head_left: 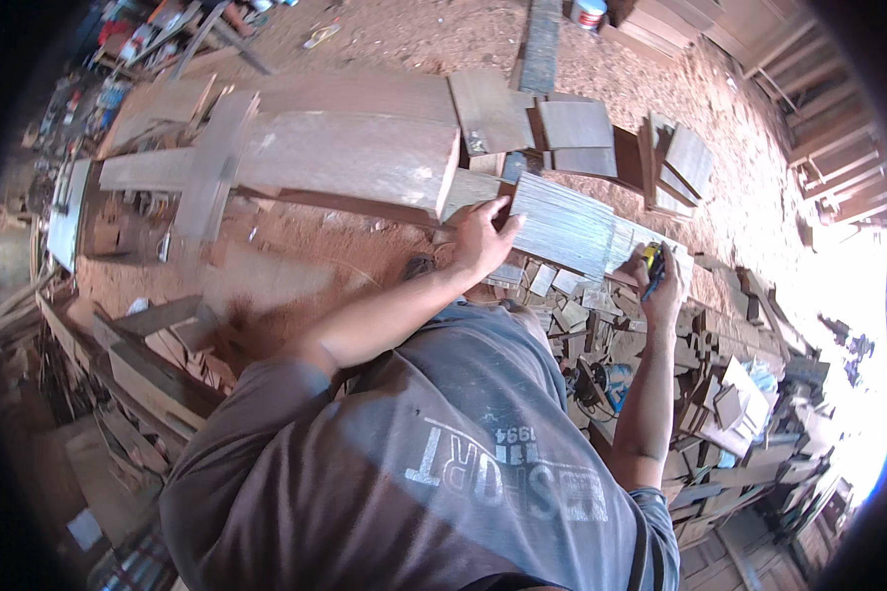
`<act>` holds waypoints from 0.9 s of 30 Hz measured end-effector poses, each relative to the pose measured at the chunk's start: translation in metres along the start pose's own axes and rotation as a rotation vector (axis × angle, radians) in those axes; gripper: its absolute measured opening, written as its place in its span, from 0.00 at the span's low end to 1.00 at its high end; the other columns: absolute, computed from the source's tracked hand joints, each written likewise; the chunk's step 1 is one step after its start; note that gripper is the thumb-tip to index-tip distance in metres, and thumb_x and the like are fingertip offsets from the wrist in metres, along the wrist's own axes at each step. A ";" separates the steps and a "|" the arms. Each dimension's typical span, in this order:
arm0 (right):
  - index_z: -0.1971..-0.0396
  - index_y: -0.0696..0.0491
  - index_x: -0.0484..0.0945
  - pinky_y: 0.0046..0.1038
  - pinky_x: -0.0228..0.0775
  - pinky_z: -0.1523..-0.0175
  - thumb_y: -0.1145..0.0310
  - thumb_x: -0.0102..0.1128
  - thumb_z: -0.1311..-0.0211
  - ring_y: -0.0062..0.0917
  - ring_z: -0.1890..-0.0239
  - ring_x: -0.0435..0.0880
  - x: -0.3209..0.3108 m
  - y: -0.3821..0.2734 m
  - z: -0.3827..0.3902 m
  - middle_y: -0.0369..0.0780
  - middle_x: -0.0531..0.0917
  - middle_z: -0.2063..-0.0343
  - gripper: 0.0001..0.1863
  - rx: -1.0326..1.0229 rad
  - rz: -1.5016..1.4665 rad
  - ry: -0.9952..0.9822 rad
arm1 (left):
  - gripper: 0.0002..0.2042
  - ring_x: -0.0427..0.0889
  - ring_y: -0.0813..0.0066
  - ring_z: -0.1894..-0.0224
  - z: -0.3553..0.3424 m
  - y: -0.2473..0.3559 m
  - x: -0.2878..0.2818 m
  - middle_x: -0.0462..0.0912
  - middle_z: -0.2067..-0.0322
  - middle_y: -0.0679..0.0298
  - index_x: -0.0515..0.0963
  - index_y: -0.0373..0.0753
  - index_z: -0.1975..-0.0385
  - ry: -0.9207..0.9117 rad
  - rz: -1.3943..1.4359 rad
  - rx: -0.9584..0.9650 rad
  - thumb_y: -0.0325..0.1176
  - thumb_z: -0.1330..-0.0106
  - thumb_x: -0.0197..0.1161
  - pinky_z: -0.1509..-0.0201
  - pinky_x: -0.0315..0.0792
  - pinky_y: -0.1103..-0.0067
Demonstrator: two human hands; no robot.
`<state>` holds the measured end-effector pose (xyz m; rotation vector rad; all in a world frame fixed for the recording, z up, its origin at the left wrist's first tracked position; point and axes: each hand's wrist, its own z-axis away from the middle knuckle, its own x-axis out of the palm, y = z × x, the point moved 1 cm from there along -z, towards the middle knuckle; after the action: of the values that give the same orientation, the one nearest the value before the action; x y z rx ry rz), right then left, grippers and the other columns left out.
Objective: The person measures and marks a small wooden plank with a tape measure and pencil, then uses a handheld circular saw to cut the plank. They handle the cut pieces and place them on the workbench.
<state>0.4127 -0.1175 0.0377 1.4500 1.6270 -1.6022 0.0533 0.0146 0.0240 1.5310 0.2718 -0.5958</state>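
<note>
Workpiece and hands, seen from above. At lower centre, nearest the viewer, is the worker's grey shirt [365, 463]. Small wood offcuts [569, 313] lie in a heap right of centre, just below the workpiece. The hands are well apart. The right hand [666, 283], right of centre, is closed around a small yellow-and-dark tool [652, 260], whose exact kind cannot be told. The left hand [484, 241], near the middle of the frame, has thumb and fingers parted at the left end of the streaked board [565, 227]; whether it grips or merely steadies cannot be told.

The board lies flat between the hands, slightly tilted across the frame. Being thin and flat, it should prove stiff and fairly light; its dry, streaked face probably offers good friction, though dust could let it slide. Breakage seems unlikely, but edges and corners may splinter. The best hold is probably across the two long edges near mid-length, or at both short ends for turning.

Beyond, at upper centre, lie grey panels [579, 126] and a square panel [490, 110]; a broad plank [350, 153] extends toward the upper left. Farthest, at the top edge, stands a tin [588, 12].
</note>
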 end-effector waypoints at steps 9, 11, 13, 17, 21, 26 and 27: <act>0.34 0.64 0.78 0.43 0.82 0.40 0.57 0.67 0.23 0.52 0.46 0.89 0.024 -0.097 -0.009 0.58 0.88 0.49 0.29 0.110 -0.089 -0.089 | 0.27 0.86 0.44 0.37 0.005 0.006 -0.012 0.86 0.43 0.36 0.81 0.31 0.34 -0.053 0.084 -0.049 0.45 0.25 0.69 0.32 0.79 0.63; 0.33 0.64 0.78 0.39 0.80 0.36 0.57 0.71 0.25 0.43 0.39 0.89 0.036 -0.124 -0.004 0.56 0.88 0.43 0.31 0.118 -0.233 -0.087 | 0.27 0.87 0.44 0.39 0.004 -0.001 -0.009 0.87 0.44 0.37 0.81 0.31 0.34 -0.044 0.096 -0.011 0.45 0.25 0.69 0.34 0.80 0.63; 0.33 0.65 0.77 0.37 0.78 0.33 0.58 0.73 0.26 0.42 0.38 0.88 0.048 -0.130 0.004 0.56 0.88 0.42 0.32 0.215 -0.320 -0.075 | 0.26 0.87 0.44 0.41 0.004 -0.004 -0.005 0.87 0.45 0.38 0.81 0.30 0.35 -0.040 0.088 0.010 0.44 0.25 0.69 0.36 0.80 0.63; 0.32 0.67 0.75 0.37 0.76 0.30 0.61 0.72 0.26 0.41 0.36 0.87 0.076 -0.111 0.013 0.57 0.87 0.41 0.32 0.152 -0.395 0.075 | 0.24 0.85 0.45 0.39 0.005 0.001 -0.007 0.87 0.43 0.40 0.82 0.28 0.36 -0.049 0.078 0.047 0.41 0.23 0.68 0.33 0.78 0.63; 0.30 0.70 0.73 0.34 0.70 0.26 0.62 0.71 0.24 0.36 0.32 0.82 0.081 -0.110 0.016 0.56 0.83 0.35 0.33 0.169 -0.457 0.053 | 0.22 0.88 0.44 0.46 0.005 -0.008 -0.001 0.88 0.47 0.40 0.84 0.28 0.39 0.056 0.053 0.157 0.38 0.25 0.70 0.40 0.81 0.63; 0.29 0.69 0.71 0.33 0.68 0.24 0.61 0.70 0.22 0.35 0.29 0.80 0.073 -0.124 0.013 0.56 0.81 0.33 0.34 0.239 -0.433 -0.008 | 0.24 0.87 0.45 0.42 0.003 -0.006 -0.007 0.86 0.42 0.38 0.80 0.28 0.34 -0.059 0.032 0.069 0.37 0.24 0.67 0.36 0.80 0.64; 0.29 0.69 0.71 0.34 0.68 0.24 0.61 0.70 0.22 0.35 0.30 0.80 0.070 -0.128 0.014 0.57 0.81 0.33 0.34 0.266 -0.438 -0.021 | 0.25 0.87 0.46 0.41 0.003 -0.005 -0.010 0.85 0.41 0.38 0.78 0.28 0.32 -0.099 0.010 0.032 0.36 0.24 0.67 0.35 0.80 0.65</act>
<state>0.2722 -0.0768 0.0317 1.2440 1.8689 -2.1351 0.0417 0.0140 0.0248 1.5274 0.1796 -0.6687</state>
